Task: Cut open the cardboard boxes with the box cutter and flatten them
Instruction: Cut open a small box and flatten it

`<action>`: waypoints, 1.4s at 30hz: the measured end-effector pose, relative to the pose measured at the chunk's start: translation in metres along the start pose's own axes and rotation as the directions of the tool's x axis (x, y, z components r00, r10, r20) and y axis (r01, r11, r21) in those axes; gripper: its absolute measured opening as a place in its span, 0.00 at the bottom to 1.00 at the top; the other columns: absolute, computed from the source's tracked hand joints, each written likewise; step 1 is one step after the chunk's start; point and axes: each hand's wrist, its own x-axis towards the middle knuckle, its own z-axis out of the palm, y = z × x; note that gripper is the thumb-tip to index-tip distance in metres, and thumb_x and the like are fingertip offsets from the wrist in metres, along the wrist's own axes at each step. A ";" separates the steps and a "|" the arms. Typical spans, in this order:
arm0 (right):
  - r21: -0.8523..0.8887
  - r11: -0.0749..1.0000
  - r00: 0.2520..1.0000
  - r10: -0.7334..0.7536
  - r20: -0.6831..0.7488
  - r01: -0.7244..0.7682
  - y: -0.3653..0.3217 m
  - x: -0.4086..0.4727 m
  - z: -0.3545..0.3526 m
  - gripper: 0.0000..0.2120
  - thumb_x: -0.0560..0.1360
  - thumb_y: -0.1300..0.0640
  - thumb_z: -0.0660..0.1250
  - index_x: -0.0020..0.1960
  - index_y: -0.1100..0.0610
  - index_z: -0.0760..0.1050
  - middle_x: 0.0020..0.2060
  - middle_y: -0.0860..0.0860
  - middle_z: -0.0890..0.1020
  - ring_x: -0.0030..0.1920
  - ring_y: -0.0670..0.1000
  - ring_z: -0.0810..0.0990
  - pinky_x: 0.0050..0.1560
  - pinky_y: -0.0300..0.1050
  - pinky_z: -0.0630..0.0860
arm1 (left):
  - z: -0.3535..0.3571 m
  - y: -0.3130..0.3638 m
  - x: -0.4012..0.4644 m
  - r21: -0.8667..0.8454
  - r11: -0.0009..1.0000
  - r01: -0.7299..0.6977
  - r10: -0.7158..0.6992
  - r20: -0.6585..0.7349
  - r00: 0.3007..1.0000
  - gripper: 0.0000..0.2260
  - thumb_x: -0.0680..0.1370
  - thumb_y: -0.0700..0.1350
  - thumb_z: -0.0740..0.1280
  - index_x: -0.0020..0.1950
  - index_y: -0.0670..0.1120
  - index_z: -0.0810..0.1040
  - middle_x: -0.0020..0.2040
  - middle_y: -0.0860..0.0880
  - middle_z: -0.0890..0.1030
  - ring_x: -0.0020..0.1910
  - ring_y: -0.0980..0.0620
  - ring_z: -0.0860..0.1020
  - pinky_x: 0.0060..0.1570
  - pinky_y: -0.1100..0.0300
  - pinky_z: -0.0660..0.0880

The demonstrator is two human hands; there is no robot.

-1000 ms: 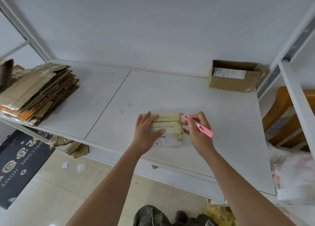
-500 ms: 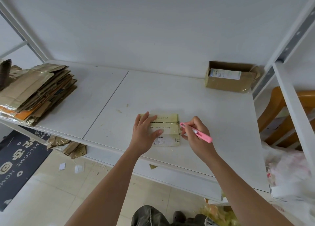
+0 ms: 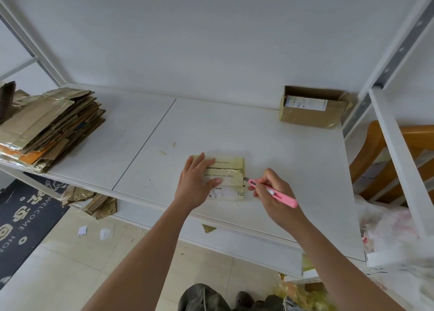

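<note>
A small pale yellow cardboard box (image 3: pixel 229 179) lies on the white table (image 3: pixel 270 146), near its front edge. My left hand (image 3: pixel 196 181) presses flat on the box's left half, fingers straight. My right hand (image 3: pixel 272 193) grips a pink box cutter (image 3: pixel 273 192) like a pen. The cutter's tip touches the box's right edge, about halfway down. A brown cardboard box (image 3: pixel 312 107) with an open top and a white label stands at the table's back right corner.
A stack of flattened cardboard (image 3: pixel 47 123) fills the table's left end. Cardboard scraps (image 3: pixel 94 202) lie on the tiled floor beside a dark doormat (image 3: pixel 21 216). A white shelf post (image 3: pixel 397 151), a wooden chair (image 3: pixel 380 160) and plastic bags (image 3: pixel 394 235) stand to the right.
My right hand has slid the cutter down the box's right edge, from the top corner to about the middle. My left hand has kept pressing on the box.
</note>
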 end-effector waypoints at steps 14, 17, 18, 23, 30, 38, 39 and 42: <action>0.372 0.928 0.952 0.143 -0.271 -0.034 0.000 0.003 0.028 0.03 0.82 0.63 0.58 0.50 0.57 0.67 0.54 0.61 0.75 0.44 0.58 0.86 0.50 0.56 0.83 | -0.019 0.023 0.013 0.321 0.904 0.284 -0.269 -0.091 0.959 0.39 0.71 0.73 0.62 0.70 0.47 0.60 0.63 0.45 0.68 0.65 0.42 0.66 0.56 0.50 0.69; 0.375 0.927 0.941 0.144 -0.306 -0.019 -0.005 0.010 0.033 0.05 0.82 0.62 0.58 0.50 0.53 0.68 0.51 0.59 0.76 0.45 0.56 0.87 0.49 0.55 0.83 | -0.015 0.036 0.011 0.264 0.863 0.430 -0.407 -0.138 0.903 0.39 0.74 0.72 0.58 0.72 0.46 0.53 0.59 0.42 0.76 0.59 0.39 0.75 0.47 0.51 0.70; 0.368 0.930 0.942 0.138 -0.305 -0.017 -0.005 0.010 0.035 0.06 0.82 0.62 0.58 0.49 0.52 0.68 0.51 0.58 0.77 0.46 0.55 0.86 0.49 0.55 0.83 | -0.013 0.039 0.010 0.198 0.875 0.442 -0.424 -0.130 0.897 0.36 0.75 0.70 0.58 0.72 0.47 0.53 0.55 0.43 0.78 0.53 0.38 0.79 0.47 0.51 0.72; 0.321 0.947 0.933 0.101 -0.347 0.017 0.000 0.006 0.045 0.03 0.82 0.61 0.59 0.50 0.56 0.68 0.55 0.46 0.79 0.54 0.50 0.84 0.50 0.53 0.83 | -0.009 0.052 0.006 -0.166 0.902 0.399 -0.401 0.024 0.916 0.24 0.81 0.58 0.58 0.73 0.59 0.51 0.41 0.47 0.81 0.25 0.42 0.81 0.48 0.49 0.80; 0.441 0.897 0.940 0.172 -0.295 -0.025 -0.007 0.022 0.037 0.03 0.82 0.62 0.60 0.49 0.57 0.69 0.56 0.60 0.79 0.54 0.52 0.84 0.50 0.53 0.83 | -0.022 0.034 0.027 0.124 0.945 0.303 -0.288 -0.119 0.950 0.33 0.73 0.63 0.70 0.74 0.51 0.66 0.69 0.44 0.61 0.72 0.43 0.63 0.68 0.48 0.66; 0.250 0.967 0.881 0.158 -0.446 -0.046 0.000 0.016 0.034 0.03 0.81 0.63 0.60 0.49 0.58 0.69 0.43 0.54 0.81 0.45 0.53 0.85 0.41 0.54 0.84 | -0.008 0.024 0.034 -0.035 0.954 0.297 -0.299 -0.059 0.953 0.38 0.73 0.65 0.68 0.76 0.50 0.57 0.62 0.47 0.61 0.70 0.43 0.59 0.71 0.51 0.58; 0.291 0.956 0.886 0.176 -0.430 -0.049 0.001 0.016 0.034 0.04 0.81 0.63 0.60 0.48 0.57 0.69 0.44 0.57 0.81 0.45 0.55 0.86 0.43 0.54 0.84 | -0.005 0.025 0.031 -0.019 0.943 0.332 -0.332 -0.127 0.935 0.38 0.72 0.66 0.68 0.73 0.48 0.58 0.60 0.46 0.60 0.67 0.42 0.60 0.68 0.51 0.60; 0.366 0.930 0.913 0.172 -0.370 -0.027 0.001 0.025 0.033 0.04 0.82 0.61 0.62 0.48 0.56 0.70 0.45 0.59 0.82 0.47 0.56 0.86 0.51 0.57 0.82 | 0.003 0.028 0.020 0.029 0.914 0.405 -0.387 -0.244 0.889 0.36 0.73 0.69 0.64 0.74 0.53 0.57 0.62 0.43 0.62 0.64 0.41 0.62 0.63 0.48 0.63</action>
